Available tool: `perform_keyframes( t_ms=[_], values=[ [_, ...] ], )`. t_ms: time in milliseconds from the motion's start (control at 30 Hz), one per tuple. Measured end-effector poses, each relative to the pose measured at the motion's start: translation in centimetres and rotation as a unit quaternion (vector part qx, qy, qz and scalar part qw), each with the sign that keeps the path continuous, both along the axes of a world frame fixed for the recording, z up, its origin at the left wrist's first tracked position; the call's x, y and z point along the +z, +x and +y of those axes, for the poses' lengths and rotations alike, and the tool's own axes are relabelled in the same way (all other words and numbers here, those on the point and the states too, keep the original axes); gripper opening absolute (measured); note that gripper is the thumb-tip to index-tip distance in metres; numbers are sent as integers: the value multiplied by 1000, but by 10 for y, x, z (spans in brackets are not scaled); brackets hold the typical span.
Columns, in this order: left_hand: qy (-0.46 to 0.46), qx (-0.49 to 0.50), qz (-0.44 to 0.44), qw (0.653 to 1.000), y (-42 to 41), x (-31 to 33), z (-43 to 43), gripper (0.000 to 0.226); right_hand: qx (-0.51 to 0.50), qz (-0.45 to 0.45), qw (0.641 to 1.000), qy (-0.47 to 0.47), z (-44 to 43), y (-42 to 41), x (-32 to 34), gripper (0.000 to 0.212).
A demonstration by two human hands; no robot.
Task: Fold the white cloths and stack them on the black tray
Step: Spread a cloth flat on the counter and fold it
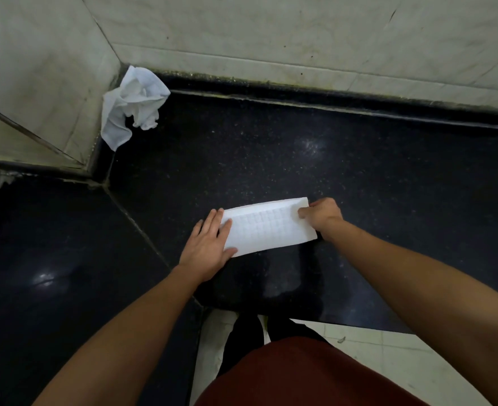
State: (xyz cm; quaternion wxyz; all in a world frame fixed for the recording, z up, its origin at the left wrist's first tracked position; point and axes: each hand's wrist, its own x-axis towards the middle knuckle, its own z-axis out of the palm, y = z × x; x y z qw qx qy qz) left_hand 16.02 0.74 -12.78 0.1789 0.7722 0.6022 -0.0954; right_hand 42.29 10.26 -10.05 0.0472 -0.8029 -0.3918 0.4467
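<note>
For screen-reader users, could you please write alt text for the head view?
A person holds a folded white cloth on a black surface: the left hand presses its left end flat, the right hand pinches its right end. A crumpled cloth lies in the far left corner.

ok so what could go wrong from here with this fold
1. The right hand pinches only the far right corner of the folded white cloth; pulling there could slide the layers apart.
2. The left hand merely presses flat on the left end, so lifting it early may let the fold spring open.
3. The crumpled white cloth lies in the grimy wall corner of the black countertop and may pick up dirt.
</note>
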Motion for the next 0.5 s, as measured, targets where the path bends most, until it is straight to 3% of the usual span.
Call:
perform_keyframes(
  t_ms=[133, 267, 400, 500],
  values=[
    [39, 77, -23, 996, -18, 0, -12, 56, -12, 81, 997, 5, 0, 4, 11, 13],
    [48, 111, -12, 993, -38, -5, -28, 50, 83, 81, 991, 69, -4, -8, 29, 13],
    [47, 118, -15, 992, -43, -6, -36, 47, 129, 160, 977, 67, -9, -57, 38, 17],
    [45, 133, -28, 990, -43, -5, -35, 42, 165, 137, 976, 40, -14, -97, 31, 17]
  ],
)
